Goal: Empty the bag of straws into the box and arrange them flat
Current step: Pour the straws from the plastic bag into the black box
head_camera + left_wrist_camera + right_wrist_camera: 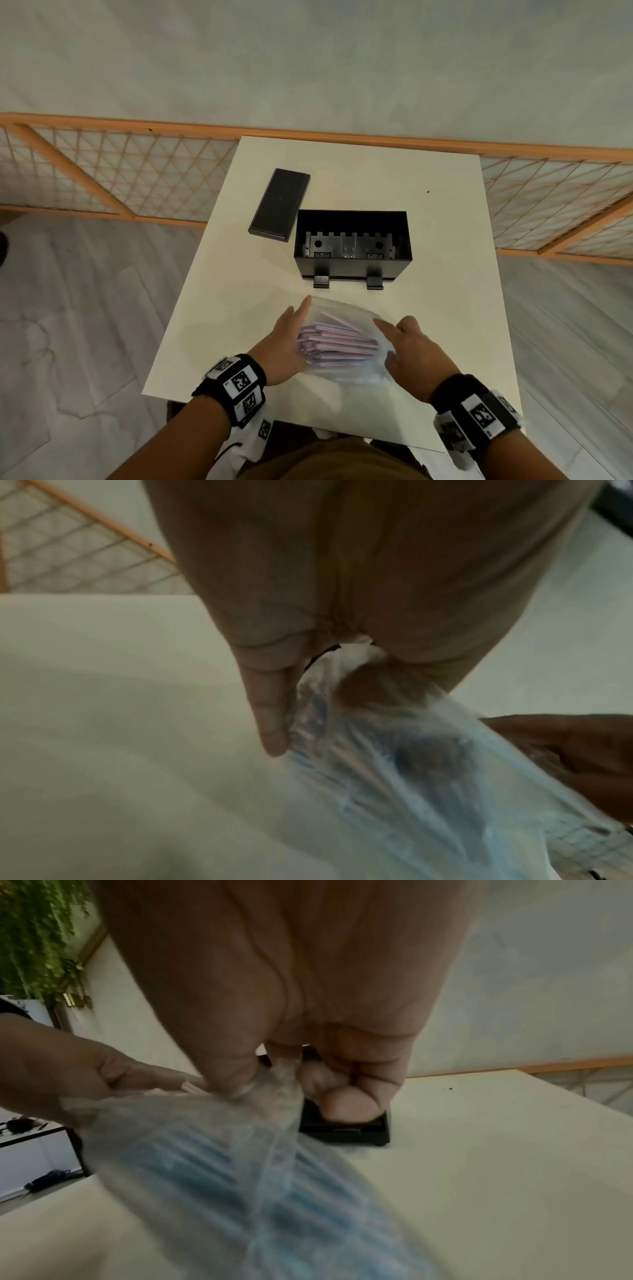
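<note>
A clear plastic bag (346, 313) of pink and blue straws (337, 346) lies on the white table (445, 212), near its front edge. My left hand (295, 329) holds the bag's left side; in the left wrist view its thumb and fingers (267, 718) pinch the plastic (394, 764). My right hand (397, 342) grips the bag's right side, and in the right wrist view thumb and fingertips (346, 1104) pinch a gathered fold of the bag (219, 1164). The open black box (352, 265) stands just beyond the bag, with ribbed fittings on its floor and no straws inside.
The box's black lid (279, 205) lies flat at the box's left, angled. A wooden lattice screen (102, 171) runs behind the table. The floor drops away on both sides of the table. A green plant (37, 934) shows in the right wrist view.
</note>
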`<action>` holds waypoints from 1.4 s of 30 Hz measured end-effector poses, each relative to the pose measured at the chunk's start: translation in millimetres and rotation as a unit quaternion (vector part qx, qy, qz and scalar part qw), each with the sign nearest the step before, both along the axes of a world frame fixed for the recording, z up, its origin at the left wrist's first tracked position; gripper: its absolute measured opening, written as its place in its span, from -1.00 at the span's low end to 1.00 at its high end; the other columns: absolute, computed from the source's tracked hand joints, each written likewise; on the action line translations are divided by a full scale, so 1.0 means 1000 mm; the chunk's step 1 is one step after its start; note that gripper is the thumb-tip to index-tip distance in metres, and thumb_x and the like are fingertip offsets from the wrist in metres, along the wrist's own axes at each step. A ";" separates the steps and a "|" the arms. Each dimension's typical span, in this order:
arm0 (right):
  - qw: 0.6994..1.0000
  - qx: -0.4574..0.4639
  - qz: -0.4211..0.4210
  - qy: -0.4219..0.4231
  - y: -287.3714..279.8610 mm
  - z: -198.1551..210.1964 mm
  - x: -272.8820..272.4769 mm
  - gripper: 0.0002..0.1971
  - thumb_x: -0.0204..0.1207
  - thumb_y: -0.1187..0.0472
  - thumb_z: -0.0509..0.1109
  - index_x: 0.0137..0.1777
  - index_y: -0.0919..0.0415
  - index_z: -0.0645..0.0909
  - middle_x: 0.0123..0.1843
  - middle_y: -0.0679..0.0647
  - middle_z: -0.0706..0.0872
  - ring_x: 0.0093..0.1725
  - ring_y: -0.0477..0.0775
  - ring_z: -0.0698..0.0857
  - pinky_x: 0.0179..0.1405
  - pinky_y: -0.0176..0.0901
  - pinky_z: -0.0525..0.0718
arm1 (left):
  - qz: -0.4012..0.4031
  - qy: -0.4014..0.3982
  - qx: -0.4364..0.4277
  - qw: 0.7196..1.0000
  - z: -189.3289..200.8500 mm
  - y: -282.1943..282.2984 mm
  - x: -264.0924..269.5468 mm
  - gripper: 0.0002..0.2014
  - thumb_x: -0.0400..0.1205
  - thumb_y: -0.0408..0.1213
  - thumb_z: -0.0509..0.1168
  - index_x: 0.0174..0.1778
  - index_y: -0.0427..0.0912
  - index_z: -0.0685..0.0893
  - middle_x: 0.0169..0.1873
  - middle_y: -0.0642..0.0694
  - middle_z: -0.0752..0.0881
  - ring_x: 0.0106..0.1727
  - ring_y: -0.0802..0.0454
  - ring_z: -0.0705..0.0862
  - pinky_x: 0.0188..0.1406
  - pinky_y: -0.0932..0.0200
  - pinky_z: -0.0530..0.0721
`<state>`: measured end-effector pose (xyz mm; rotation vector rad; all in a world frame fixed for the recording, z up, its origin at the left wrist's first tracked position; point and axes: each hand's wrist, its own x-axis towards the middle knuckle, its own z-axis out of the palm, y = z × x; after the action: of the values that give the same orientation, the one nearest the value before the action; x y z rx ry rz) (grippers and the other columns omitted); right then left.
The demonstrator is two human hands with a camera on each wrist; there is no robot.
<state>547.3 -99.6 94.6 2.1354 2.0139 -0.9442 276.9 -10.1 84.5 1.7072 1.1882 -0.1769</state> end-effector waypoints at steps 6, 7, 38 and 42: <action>0.996 -0.074 0.039 -0.028 -0.004 -0.026 -0.021 0.36 0.10 -0.47 0.55 0.75 -0.12 -0.23 0.80 0.14 -0.18 0.71 0.37 0.15 0.66 0.25 0.34 | 0.088 -0.025 -0.085 0.992 -0.021 0.000 0.003 0.17 0.61 -0.29 0.51 0.79 0.22 -0.32 0.45 0.00 0.65 0.35 0.07 0.70 0.46 0.02 0.63; 0.995 -0.064 0.051 -0.055 -0.003 -0.031 -0.023 0.43 0.04 -0.53 0.55 0.75 -0.10 -0.26 0.81 0.15 -0.20 0.72 0.37 0.10 0.69 0.29 0.24 | 0.112 -0.029 -0.106 0.988 -0.022 0.001 0.004 0.15 0.61 -0.26 0.50 0.78 0.25 -0.31 0.45 0.01 0.66 0.32 0.07 0.72 0.39 0.09 0.67; 0.932 0.027 -0.211 0.293 0.010 -0.027 -0.019 -0.57 0.22 -0.05 0.67 0.08 -0.11 0.65 -0.06 -0.21 0.83 -0.09 -0.25 0.80 -0.10 -0.25 0.76 | 0.431 -0.247 -0.039 0.867 0.051 0.019 0.039 -0.69 0.69 -0.55 0.07 0.09 -0.38 0.74 -0.37 -0.26 0.62 -0.28 -0.14 0.75 -0.26 0.05 0.68; 0.888 -0.006 -0.241 0.391 0.015 0.008 -0.014 -0.56 0.29 0.15 0.76 0.16 0.03 0.73 -0.02 -0.16 0.87 -0.04 -0.17 0.84 -0.14 -0.38 0.70 | 0.368 -0.168 0.117 0.907 0.066 0.032 0.036 -0.71 0.68 -0.17 0.14 -0.21 -0.25 0.65 -0.33 -0.09 0.71 -0.25 -0.07 0.69 -0.13 -0.06 0.70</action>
<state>533.1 -85.1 102.9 2.5641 1.6594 -2.1758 312.6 22.3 150.8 1.2946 1.5347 0.7190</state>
